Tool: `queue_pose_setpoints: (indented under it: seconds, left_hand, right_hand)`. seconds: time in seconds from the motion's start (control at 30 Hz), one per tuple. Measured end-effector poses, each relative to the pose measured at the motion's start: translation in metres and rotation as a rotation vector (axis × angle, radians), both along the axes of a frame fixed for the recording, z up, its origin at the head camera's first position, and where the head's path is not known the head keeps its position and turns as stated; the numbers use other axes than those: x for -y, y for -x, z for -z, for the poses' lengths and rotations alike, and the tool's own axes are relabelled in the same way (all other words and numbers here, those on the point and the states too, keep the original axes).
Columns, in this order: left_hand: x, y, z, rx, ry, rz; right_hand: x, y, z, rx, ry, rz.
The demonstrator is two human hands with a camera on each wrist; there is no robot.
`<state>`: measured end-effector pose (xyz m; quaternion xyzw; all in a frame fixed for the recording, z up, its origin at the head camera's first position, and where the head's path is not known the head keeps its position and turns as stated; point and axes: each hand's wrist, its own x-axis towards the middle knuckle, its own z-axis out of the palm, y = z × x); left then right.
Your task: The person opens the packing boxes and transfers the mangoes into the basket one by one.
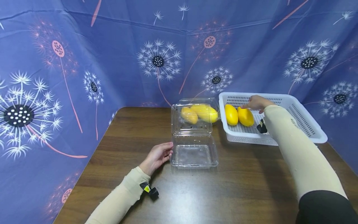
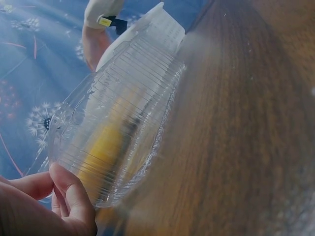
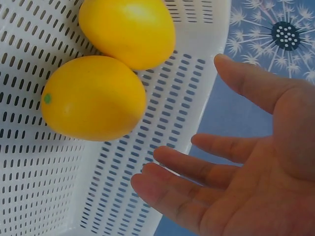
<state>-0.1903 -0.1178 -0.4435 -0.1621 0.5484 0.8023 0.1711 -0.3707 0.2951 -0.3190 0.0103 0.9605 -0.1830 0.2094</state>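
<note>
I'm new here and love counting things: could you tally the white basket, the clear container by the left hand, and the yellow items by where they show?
White basket: 1
Clear container by the left hand: 1
Yellow fruits in the basket: 2
Yellow pieces seen through the container's lid: 2
Total: 6

Container (image 1: pixel 194 163) on table (image 1: pixel 134 130), left hand (image 1: pixel 158 154) at its left edge, two fruits (image 1: pixel 205 113) behind its lid (image 1: pixel 175 124), basket (image 1: pixel 249 138) to right, two mangoes (image 1: pixel 231 115) in basket's left end, right hand (image 1: pixel 256 102) beside them
</note>
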Motion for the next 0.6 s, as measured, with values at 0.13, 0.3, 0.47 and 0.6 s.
queue_pose_setpoints:
  seconds: [0.13,0.3,0.47,0.6]
  left_hand:
    - [0.0,-0.001,0.0,-0.001,-0.003,0.0]
    - [0.0,-0.001,-0.001,0.0,-0.007,0.009]
    - [0.0,-0.001,-0.001,-0.003,-0.005,0.01]
    - [-0.001,0.0,-0.001,-0.003,-0.002,0.002]
  right_hand:
    - [0.001,-0.006,-0.005,-0.009,0.017,-0.032]
    - [0.0,-0.011,-0.007,-0.002,0.035,-0.041]
    - [0.002,-0.016,-0.01,-0.017,0.054,-0.027]
    - [0.005,-0.023,-0.013,-0.046,0.067,-0.03]
